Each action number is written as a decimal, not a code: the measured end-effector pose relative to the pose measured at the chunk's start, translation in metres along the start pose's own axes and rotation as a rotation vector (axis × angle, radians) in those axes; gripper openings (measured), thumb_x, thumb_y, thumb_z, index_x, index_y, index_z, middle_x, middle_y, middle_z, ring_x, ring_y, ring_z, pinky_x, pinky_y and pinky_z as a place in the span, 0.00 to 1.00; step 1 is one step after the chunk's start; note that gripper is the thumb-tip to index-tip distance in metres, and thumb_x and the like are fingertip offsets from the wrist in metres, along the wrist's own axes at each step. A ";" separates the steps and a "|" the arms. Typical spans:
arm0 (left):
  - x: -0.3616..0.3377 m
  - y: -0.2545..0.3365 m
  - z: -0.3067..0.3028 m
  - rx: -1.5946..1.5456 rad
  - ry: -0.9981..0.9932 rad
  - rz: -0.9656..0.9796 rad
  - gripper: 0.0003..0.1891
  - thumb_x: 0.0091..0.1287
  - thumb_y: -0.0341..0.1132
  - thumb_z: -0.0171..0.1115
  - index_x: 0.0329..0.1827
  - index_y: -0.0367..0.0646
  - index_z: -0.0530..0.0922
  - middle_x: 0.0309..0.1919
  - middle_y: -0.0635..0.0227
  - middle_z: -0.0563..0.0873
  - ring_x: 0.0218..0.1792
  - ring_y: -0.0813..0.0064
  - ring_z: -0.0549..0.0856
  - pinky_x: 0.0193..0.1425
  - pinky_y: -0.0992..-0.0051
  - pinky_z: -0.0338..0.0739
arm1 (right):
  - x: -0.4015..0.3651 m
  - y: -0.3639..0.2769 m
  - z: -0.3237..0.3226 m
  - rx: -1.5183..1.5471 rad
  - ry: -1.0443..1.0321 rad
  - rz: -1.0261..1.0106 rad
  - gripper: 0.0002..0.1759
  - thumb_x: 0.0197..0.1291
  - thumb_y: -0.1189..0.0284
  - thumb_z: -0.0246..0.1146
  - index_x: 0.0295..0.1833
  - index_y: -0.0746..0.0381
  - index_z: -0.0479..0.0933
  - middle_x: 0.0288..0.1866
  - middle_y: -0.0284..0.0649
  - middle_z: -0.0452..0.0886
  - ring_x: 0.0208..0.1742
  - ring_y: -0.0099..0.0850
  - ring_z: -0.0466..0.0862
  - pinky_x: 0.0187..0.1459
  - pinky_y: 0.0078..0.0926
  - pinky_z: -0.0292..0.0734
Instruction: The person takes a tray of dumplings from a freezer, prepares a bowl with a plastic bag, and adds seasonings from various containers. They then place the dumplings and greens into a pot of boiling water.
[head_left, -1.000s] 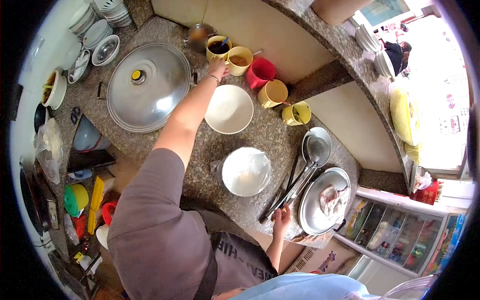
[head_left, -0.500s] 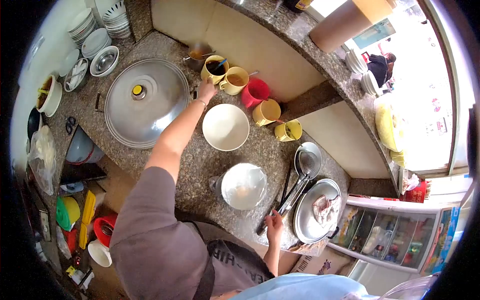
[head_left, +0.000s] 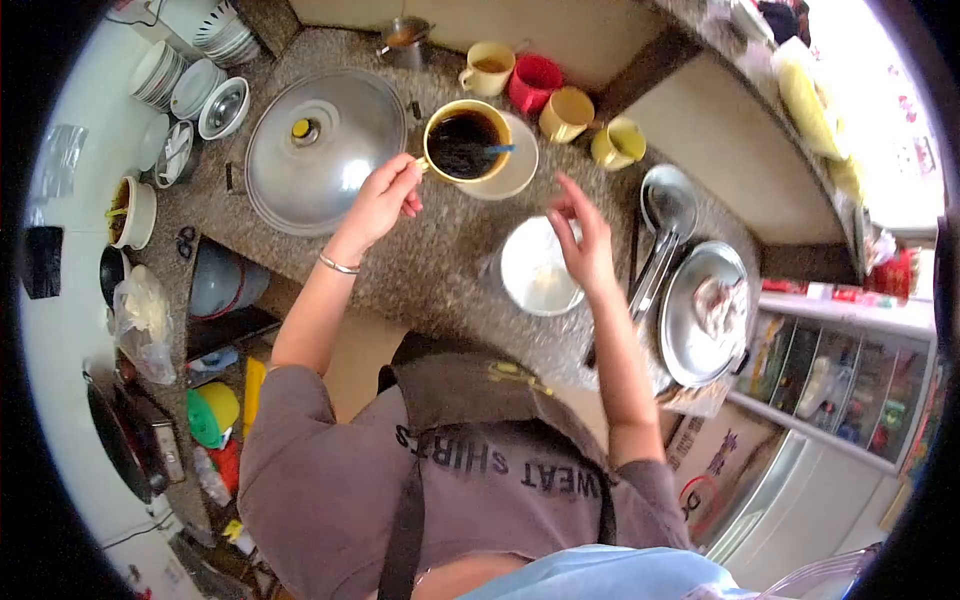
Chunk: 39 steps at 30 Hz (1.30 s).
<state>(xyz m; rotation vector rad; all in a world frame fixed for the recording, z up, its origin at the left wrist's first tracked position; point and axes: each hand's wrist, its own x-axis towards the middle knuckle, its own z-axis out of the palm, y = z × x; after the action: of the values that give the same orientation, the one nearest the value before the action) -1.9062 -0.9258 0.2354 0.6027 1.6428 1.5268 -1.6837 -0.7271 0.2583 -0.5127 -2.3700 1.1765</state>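
Note:
My left hand (head_left: 385, 200) grips the handle of a yellow mug (head_left: 429, 140) filled with dark liquid. A blue spoon handle (head_left: 498, 149) leans against the mug's inner right side. The mug is held above a cream bowl (head_left: 524, 165), covering much of it. My right hand (head_left: 583, 240) is raised over the counter with its fingers apart and nothing in it. Just below and left of that hand stands a round white container (head_left: 535, 285), partly hidden by it.
A large lidded pan (head_left: 330, 165) stands at left. Along the back wall are a metal cup (head_left: 405, 50), a cream mug (head_left: 488, 70), a red mug (head_left: 535, 82) and two yellow mugs. At right lie strainers (head_left: 668, 200) and a metal lid (head_left: 700, 345) with a cloth.
My left hand has lifted the yellow mug off the counter by the back wall and brought it over the cream bowl. My right hand has risen from beside the strainer handles. The view has shifted.

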 end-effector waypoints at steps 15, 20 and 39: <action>-0.102 -0.028 0.105 0.314 -0.096 0.044 0.10 0.70 0.35 0.51 0.36 0.37 0.72 0.19 0.67 0.77 0.21 0.78 0.79 0.27 0.76 0.73 | -0.102 0.006 -0.017 0.028 0.098 0.243 0.08 0.57 0.74 0.63 0.40 0.67 0.81 0.28 0.42 0.83 0.26 0.26 0.82 0.33 0.21 0.77; -0.096 -0.040 0.119 0.373 -0.123 0.058 0.10 0.71 0.36 0.49 0.39 0.38 0.73 0.20 0.70 0.78 0.22 0.82 0.79 0.27 0.80 0.74 | -0.132 0.031 -0.031 0.537 0.344 0.610 0.13 0.61 0.70 0.62 0.42 0.71 0.79 0.26 0.37 0.80 0.25 0.22 0.79 0.30 0.18 0.75; -0.112 -0.084 0.081 0.182 0.014 -0.110 0.10 0.71 0.37 0.49 0.38 0.38 0.72 0.21 0.73 0.75 0.22 0.83 0.78 0.24 0.82 0.73 | -0.173 0.030 -0.055 -0.272 0.391 0.079 0.05 0.54 0.79 0.64 0.38 0.64 0.81 0.27 0.41 0.80 0.26 0.30 0.80 0.28 0.23 0.73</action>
<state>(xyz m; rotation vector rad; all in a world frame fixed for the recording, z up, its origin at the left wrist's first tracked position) -1.7630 -0.9798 0.1833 0.5885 1.8077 1.3150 -1.5060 -0.7620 0.2248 -0.8483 -2.1864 0.7048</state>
